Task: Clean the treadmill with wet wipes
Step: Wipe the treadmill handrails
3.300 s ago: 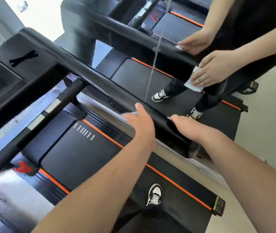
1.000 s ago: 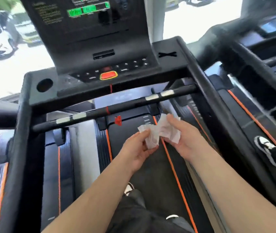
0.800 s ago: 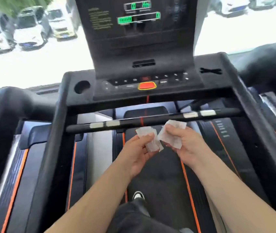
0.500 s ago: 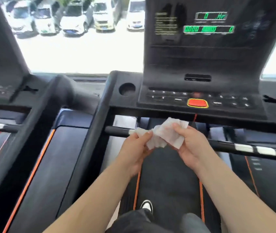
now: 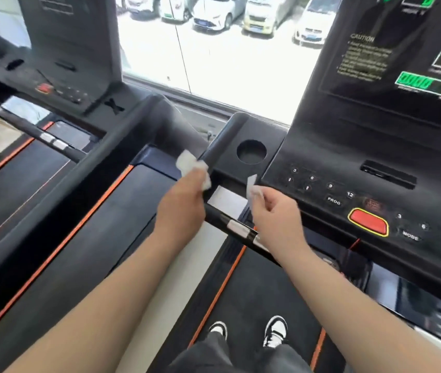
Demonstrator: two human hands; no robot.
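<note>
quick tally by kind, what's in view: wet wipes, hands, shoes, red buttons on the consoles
wet wipes: 2
hands: 2, left hand and right hand, each holding one wipe
shoes: 2
red buttons: 2
total: 8

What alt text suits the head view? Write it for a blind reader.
Standing on a black treadmill, a person grips a white wipe in the left hand beside the handrail and pinches a second wipe in the right hand before the console keypad. Parked cars show through the window.
</note>
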